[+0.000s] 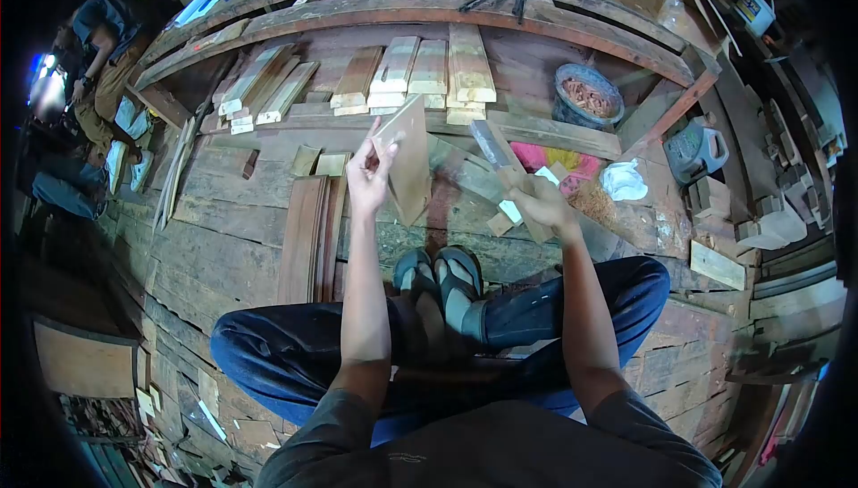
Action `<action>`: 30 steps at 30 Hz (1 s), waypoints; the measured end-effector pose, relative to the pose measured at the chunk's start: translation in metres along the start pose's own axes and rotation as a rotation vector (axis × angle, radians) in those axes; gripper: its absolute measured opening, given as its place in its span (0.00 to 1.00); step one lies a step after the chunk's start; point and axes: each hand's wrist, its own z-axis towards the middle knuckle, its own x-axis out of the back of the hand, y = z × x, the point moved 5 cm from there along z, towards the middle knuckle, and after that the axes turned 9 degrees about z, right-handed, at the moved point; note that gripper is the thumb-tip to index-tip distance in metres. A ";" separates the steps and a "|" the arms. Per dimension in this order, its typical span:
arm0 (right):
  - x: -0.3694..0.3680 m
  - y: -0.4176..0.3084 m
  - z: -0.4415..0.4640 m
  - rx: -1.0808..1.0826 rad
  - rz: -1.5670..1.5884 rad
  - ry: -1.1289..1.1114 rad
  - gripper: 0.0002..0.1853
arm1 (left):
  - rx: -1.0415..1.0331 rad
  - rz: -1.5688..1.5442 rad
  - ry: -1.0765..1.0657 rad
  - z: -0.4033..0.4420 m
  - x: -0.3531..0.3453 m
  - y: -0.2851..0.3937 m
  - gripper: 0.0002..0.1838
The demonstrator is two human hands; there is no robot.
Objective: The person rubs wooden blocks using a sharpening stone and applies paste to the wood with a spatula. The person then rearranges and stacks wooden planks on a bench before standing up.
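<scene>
Likely positioning: pinching flat tan wooden board [413, 166] in left hand [365, 172], grey-ended wooden strip [492, 145] in right hand [542, 203]; next, steady both.

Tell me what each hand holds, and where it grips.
The left hand holds a flat wooden board by its left edge. The right hand holds a long, grey-ended piece by its wood-coloured part.

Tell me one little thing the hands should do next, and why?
Perhaps bring the right hand inward, so its grey-ended piece meets the wooden board. The left hand already holds that board up, and a gap parts the two.
</scene>
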 end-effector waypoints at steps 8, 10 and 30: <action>-0.003 -0.023 -0.010 0.016 0.066 -0.037 0.24 | -0.060 0.116 0.177 -0.014 -0.024 0.012 0.49; -0.005 -0.020 -0.010 0.038 0.106 -0.045 0.24 | -0.146 0.338 0.152 -0.014 -0.021 0.008 0.59; -0.024 -0.086 -0.046 0.484 -0.041 0.138 0.45 | -0.152 0.464 0.109 -0.020 -0.061 -0.005 0.72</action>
